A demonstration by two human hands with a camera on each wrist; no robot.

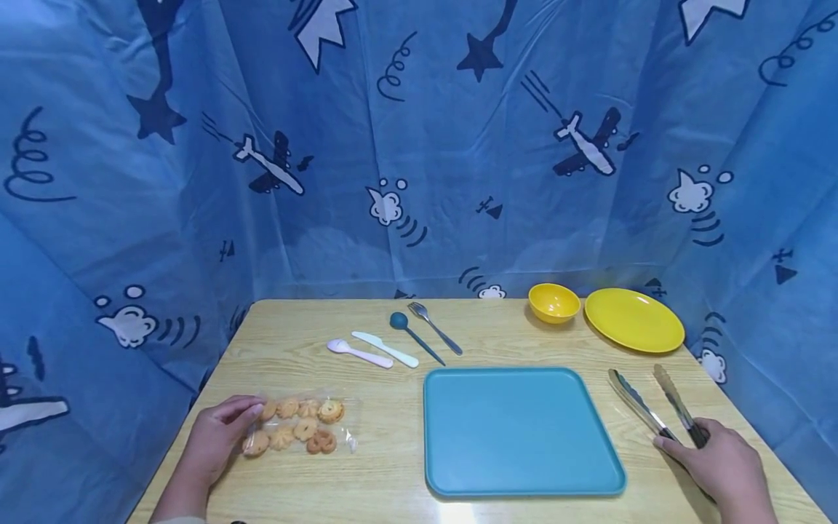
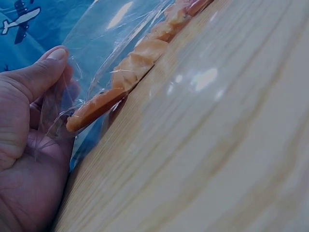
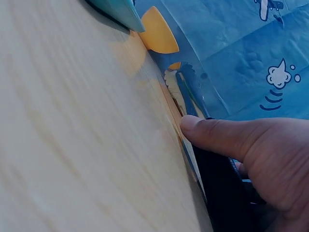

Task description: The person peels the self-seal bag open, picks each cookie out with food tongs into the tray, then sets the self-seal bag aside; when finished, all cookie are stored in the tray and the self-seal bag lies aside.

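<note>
My left hand (image 1: 219,437) pinches the left edge of a clear plastic bag of cookies (image 1: 305,429) at the table's left side. The left wrist view shows the thumb pressing the film beside the cookies (image 2: 140,60), which lie in a row close over the wood. On the right, my right hand (image 1: 723,462) grips metal tongs (image 1: 644,407) by their black handles, the two arms spread and pointing away from me. In the right wrist view the thumb lies along the black handle (image 3: 217,183) and the scalloped tip (image 3: 174,87) shows beyond it.
A blue tray (image 1: 520,433) lies between the hands. Behind it are a lilac spoon (image 1: 360,354), a pale knife (image 1: 386,349), a dark teal spoon (image 1: 417,338) and a fork (image 1: 437,331). A yellow bowl (image 1: 553,304) and yellow plate (image 1: 633,320) stand at the back right. A blue curtain surrounds the table.
</note>
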